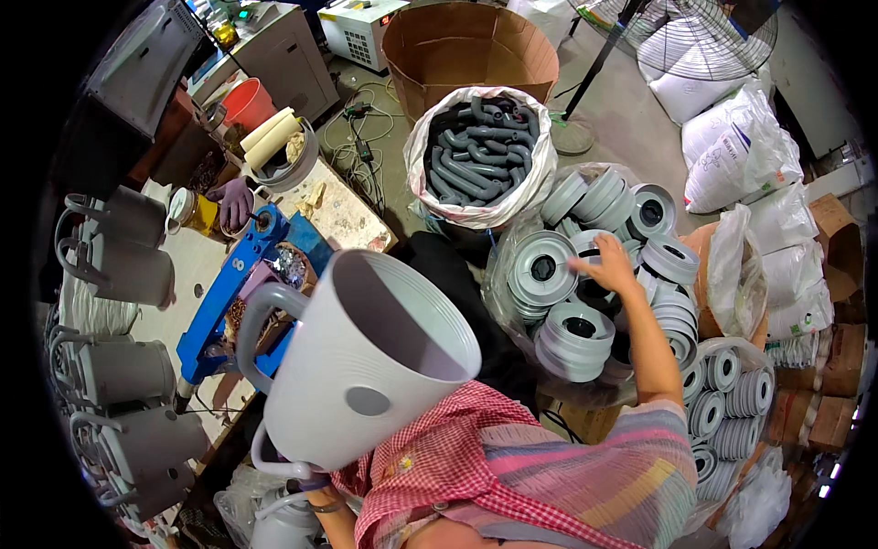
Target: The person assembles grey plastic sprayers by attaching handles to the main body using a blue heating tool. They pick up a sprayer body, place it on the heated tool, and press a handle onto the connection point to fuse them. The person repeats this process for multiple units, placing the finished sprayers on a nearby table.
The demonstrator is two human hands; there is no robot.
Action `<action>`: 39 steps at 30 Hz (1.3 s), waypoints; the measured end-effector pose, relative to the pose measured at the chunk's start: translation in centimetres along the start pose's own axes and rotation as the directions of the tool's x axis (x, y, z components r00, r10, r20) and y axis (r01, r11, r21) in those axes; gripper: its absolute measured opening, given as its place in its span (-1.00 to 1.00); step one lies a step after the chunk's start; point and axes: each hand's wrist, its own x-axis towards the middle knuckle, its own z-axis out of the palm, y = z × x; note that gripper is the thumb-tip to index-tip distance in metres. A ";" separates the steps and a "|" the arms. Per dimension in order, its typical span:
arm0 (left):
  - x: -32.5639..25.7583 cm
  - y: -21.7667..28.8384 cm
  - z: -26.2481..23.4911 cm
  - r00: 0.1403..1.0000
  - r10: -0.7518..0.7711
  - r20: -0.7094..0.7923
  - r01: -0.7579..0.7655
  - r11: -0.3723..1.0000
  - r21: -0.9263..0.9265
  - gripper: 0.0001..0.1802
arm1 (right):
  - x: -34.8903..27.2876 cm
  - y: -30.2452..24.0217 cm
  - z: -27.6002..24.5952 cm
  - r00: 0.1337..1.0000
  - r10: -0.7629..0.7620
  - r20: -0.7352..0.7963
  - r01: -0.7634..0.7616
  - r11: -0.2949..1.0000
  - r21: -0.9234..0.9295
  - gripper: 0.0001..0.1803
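Observation:
A large light-grey plastic bucket (366,366) with a loop handle on its side is tilted in front of my body, its mouth facing up and right. My left hand (318,485) supports it low down, by the lower loop; the bucket hides most of the fingers. Off to the right, my right hand (607,265) hovers over or touches a pile of round grey plastic discs (541,268) with black centres. Its fingers are spread and hold nothing that I can see. The discs lie in a clear plastic bag.
A blue metal fixture (215,311) stands on the workbench (352,224), left of the bucket. More grey buckets (128,371) line the far left. Ahead is a white sack (480,215) of dark grey curved tubes. Bagged ring stacks (722,371) and a fan (677,32) are at right.

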 end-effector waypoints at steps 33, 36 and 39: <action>-7.8 -1.5 -13.9 0.968 -0.134 -0.212 0.142 0.990 0.021 -0.52 | -2.5 -16.8 -4.2 0.946 -0.295 0.133 0.098 0.653 0.751 -0.51; -5.1 -1.4 -12.2 0.997 0.025 -0.074 -0.001 0.949 0.314 -0.55 | -7.0 -25.5 -4.2 0.826 -0.522 -0.214 0.506 0.519 0.689 -0.31; -4.5 -0.7 -11.9 0.998 0.041 -0.049 -0.035 0.993 0.113 -0.56 | -9.1 -32.8 -4.9 0.480 -0.773 -0.415 0.789 0.174 0.589 -0.06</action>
